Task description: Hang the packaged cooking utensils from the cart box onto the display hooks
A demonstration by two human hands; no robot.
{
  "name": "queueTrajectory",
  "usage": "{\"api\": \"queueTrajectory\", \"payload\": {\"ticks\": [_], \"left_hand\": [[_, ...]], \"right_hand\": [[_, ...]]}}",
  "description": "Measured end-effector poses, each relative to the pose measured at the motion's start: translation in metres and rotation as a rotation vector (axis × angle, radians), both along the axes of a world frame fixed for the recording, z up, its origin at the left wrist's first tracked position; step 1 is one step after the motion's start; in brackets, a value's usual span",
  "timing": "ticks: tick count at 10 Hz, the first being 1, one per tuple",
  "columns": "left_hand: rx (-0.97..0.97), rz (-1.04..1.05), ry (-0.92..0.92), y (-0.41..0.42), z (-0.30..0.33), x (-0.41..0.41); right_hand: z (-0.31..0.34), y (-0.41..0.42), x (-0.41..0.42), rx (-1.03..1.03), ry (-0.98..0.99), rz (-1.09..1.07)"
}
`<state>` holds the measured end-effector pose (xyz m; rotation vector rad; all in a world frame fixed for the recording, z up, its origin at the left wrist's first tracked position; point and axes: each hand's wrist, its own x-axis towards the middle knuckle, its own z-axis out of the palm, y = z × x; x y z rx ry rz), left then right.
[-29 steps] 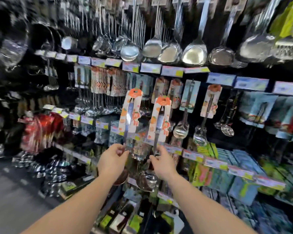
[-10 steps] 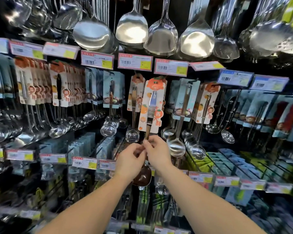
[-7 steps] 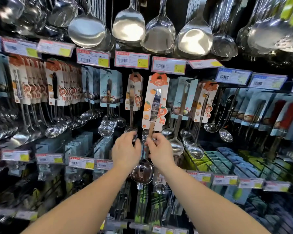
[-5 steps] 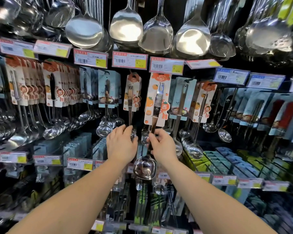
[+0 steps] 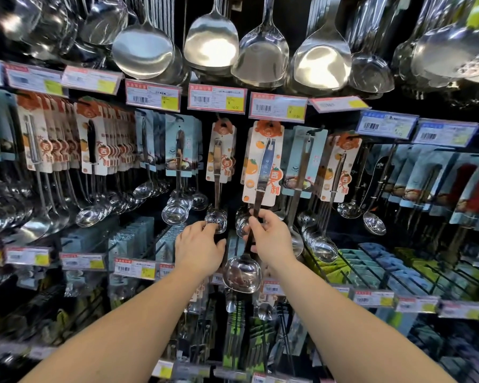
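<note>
right hand (image 5: 271, 239) with fingers clamped on the steel handle of a carded ladle with an orange-and-white backing card (image 5: 263, 167), its top at the display hook below the red-and-yellow price tag (image 5: 277, 107). left hand (image 5: 198, 246), fingers loosely spread, touches the bowl of the neighbouring hung steel spoon (image 5: 216, 219).

- A single head-worn wide-angle view; there is no second view to share the scene.
- It faces straight into a dark shop display wall (image 5: 343, 125) hung with steel ladles and carded utensils, tilted slightly upward.
- It sits near, within reach: both bare forearms stretch from the bottom edge toward the middle hooks.
- Wide-angle bending curves the price-label rails (image 5: 216, 99) toward the edges.
</note>
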<state>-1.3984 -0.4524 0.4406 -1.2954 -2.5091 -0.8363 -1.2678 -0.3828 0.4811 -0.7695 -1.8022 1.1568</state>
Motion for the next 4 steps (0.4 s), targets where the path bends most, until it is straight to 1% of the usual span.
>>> {"api": "queueTrajectory", "payload": {"ticks": [2,3,4], "left_hand": [[-0.001,-0.009,0.017,0.003,0.002,0.000],[0.004,-0.027,0.020,0.003,0.003,0.002],[0.003,-0.045,0.064,0.006,0.000,0.000]], "right_hand": [[-0.001,0.015,-0.003,-0.001,-0.108,-0.081],[-0.006,0.016,-0.003,0.029,-0.222,-0.120],[-0.014,0.016,-0.003,0.010,-0.223,-0.145]]}}
